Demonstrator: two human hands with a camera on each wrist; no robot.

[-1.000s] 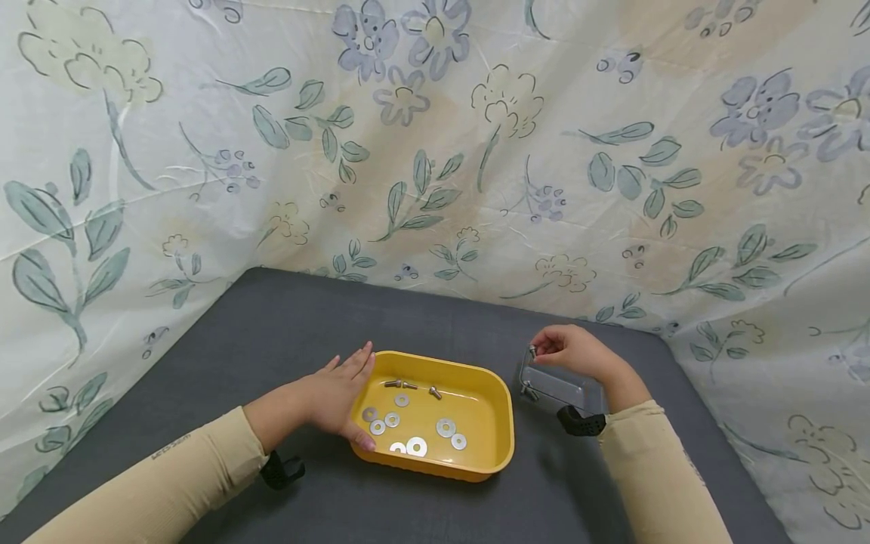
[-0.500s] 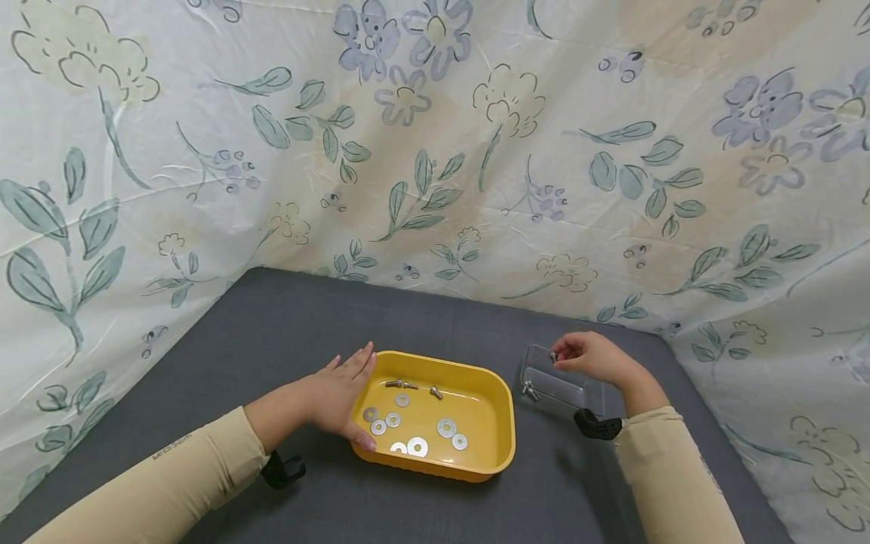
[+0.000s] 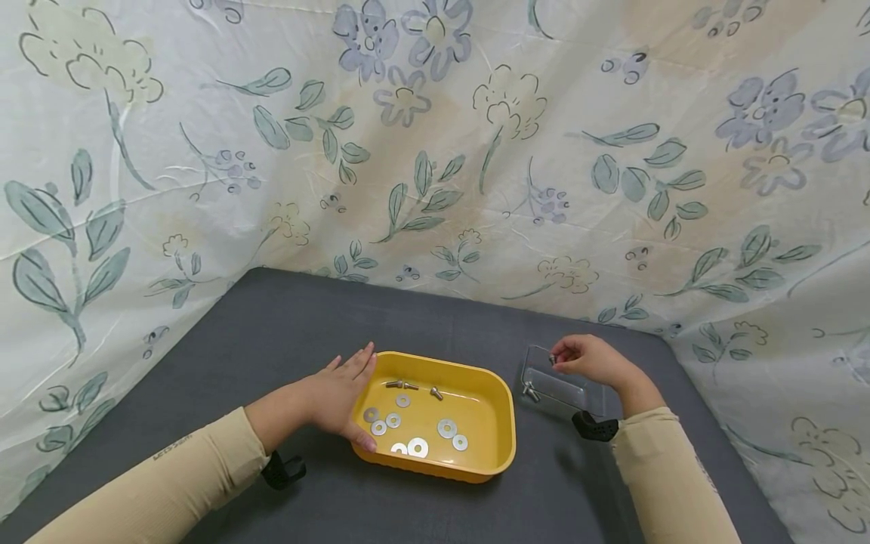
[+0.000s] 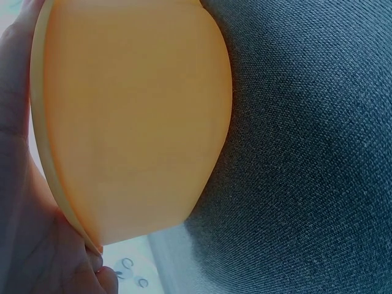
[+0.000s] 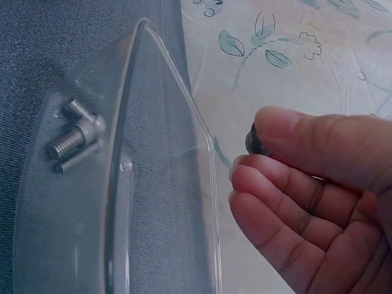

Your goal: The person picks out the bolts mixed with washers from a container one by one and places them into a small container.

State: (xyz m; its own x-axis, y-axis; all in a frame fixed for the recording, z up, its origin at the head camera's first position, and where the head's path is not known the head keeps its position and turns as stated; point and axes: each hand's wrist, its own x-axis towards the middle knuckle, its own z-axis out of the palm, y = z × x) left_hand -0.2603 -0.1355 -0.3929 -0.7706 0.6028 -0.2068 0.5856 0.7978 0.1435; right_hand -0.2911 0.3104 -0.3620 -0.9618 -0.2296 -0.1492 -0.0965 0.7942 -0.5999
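Spread along the left end of a yellow tray, my left hand rests on the rim with fingers straight and the thumb at the near corner. Inside the tray lie several flat metal washers and a few bolts. To the right, my right hand pinches a small bolt between thumb and fingertips, above a clear plastic box. Most of that bolt is hidden by the thumb and fingers. A small cluster of bolts lies at the left end of the box.
A dark grey cloth covers the table. Floral fabric hangs behind and at both sides. The tray and the clear box stand side by side with a narrow gap between them. Black wrist straps sit below the sleeves.
My right hand, pinching the bolt, has shifted right over the clear box from near its left end, and barely moved in the last half second. My left hand and the tray stay put.
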